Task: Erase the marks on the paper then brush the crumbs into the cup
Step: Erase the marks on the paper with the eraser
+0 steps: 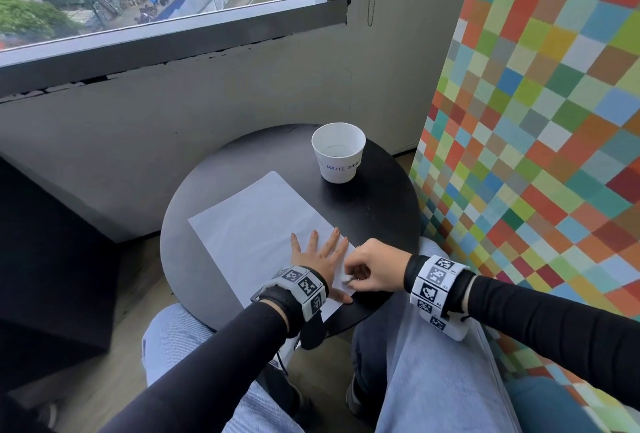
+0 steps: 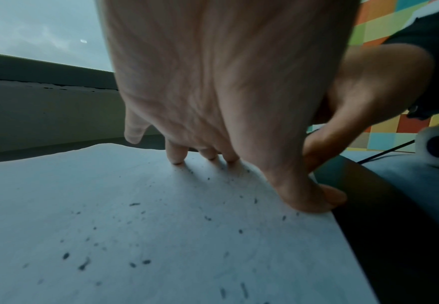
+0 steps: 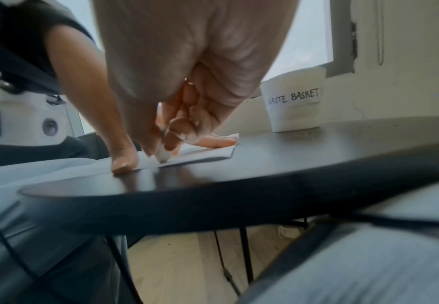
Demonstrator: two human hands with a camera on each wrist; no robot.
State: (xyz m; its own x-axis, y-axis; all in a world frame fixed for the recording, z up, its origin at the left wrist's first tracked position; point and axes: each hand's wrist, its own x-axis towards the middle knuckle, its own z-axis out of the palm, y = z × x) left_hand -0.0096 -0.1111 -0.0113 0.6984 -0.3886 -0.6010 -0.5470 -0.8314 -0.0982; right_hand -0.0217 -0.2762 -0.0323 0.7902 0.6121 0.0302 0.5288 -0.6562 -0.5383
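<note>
A white sheet of paper (image 1: 256, 221) lies on the round black table (image 1: 381, 211). My left hand (image 1: 317, 252) lies flat on the sheet's near right part with spread, straight fingers, the thumb at the near edge. My right hand (image 1: 356, 275) pinches a small white eraser (image 3: 162, 155) and holds its tip on the paper's right edge, beside the left thumb. Dark eraser crumbs (image 2: 135, 263) are scattered over the paper in the left wrist view. A white paper cup (image 1: 338, 152) marked "WASTE BASKET" stands upright at the table's far side, beyond the paper.
A grey wall and window sill run behind the table. A panel of coloured squares (image 1: 540, 121) stands close on the right. My knees in light jeans (image 1: 433, 363) sit under the table's near rim. A dark block (image 1: 52, 259) fills the left.
</note>
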